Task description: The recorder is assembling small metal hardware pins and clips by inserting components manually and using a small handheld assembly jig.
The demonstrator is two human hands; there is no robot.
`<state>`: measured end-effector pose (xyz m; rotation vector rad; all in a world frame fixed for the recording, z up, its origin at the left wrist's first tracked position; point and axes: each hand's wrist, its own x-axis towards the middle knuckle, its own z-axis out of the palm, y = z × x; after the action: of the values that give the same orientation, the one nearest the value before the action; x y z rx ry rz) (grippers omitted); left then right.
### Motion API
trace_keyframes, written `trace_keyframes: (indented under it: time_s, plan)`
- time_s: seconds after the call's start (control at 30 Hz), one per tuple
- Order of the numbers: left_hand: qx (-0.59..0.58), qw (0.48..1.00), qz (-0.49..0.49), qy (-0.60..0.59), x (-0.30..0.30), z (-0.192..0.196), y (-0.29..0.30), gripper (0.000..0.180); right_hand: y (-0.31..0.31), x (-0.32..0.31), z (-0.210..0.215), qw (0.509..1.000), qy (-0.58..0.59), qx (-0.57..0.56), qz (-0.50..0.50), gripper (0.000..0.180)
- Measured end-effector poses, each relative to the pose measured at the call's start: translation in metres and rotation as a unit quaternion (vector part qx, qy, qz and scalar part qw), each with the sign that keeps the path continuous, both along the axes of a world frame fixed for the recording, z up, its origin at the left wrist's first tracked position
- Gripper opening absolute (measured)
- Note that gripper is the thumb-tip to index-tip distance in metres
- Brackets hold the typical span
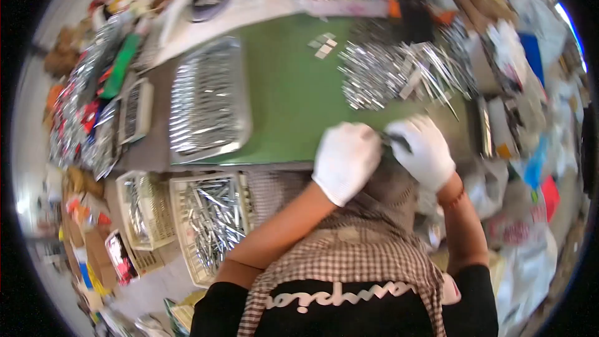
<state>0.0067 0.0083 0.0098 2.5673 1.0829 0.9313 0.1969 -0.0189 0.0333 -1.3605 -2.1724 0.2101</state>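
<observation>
My left hand [348,161], in a white glove, is closed near the front edge of the green tabletop [284,100]. Beside it, my right hand [424,153], gloved the same way, is closed around a small dark, narrow piece [398,142]. That piece sticks out toward the left hand, and its kind is too blurred to tell. Whatever the left fingers pinch is hidden. Just beyond both hands lies a heap of small shiny metal pieces [371,78], with longer thin ones [437,78] at its right side.
A metal tray [243,122] of metal pieces in rows stands on the left of the tabletop. Below it are cream plastic baskets [176,237] with more metal parts. A pink container [346,7] stands at the back, near small flat pieces [326,48]. Plastic bags [524,268] crowd the right.
</observation>
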Motion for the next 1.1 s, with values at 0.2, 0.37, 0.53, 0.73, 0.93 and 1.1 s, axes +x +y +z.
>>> trace_keyframes:
  time_s: [0.2, 0.37, 0.53, 0.73, 0.93, 1.1]
  plan:
    - [-0.039, 0.997, -0.025, -0.061, 0.003, -0.016, -0.008, 0.017, -0.011, -0.010, 0.013, 0.976, -0.213, 0.041, 0.028, 0.021]
    - [-0.027, 0.997, -0.009, -0.070, 0.001, -0.021, -0.012, 0.012, -0.013, -0.013, 0.009, 0.974, -0.220, 0.038, 0.036, 0.018]
    - [-0.017, 0.999, -0.002, -0.047, 0.001, -0.021, -0.011, 0.011, -0.028, -0.024, -0.007, 0.980, -0.163, 0.105, -0.053, 0.022]
    - [-0.020, 0.999, -0.003, -0.047, 0.004, -0.018, -0.011, 0.013, -0.036, 0.069, -0.027, 0.945, -0.146, 0.040, -0.289, 0.043]
    - [-0.039, 0.999, -0.001, 0.002, 0.005, -0.007, -0.010, 0.015, -0.047, 0.122, -0.038, 0.892, -0.180, 0.060, -0.411, 0.041]
    - [0.015, 1.000, -0.015, -0.019, 0.019, -0.011, -0.012, 0.011, -0.036, 0.079, -0.040, 0.932, -0.133, 0.116, -0.317, 0.030]
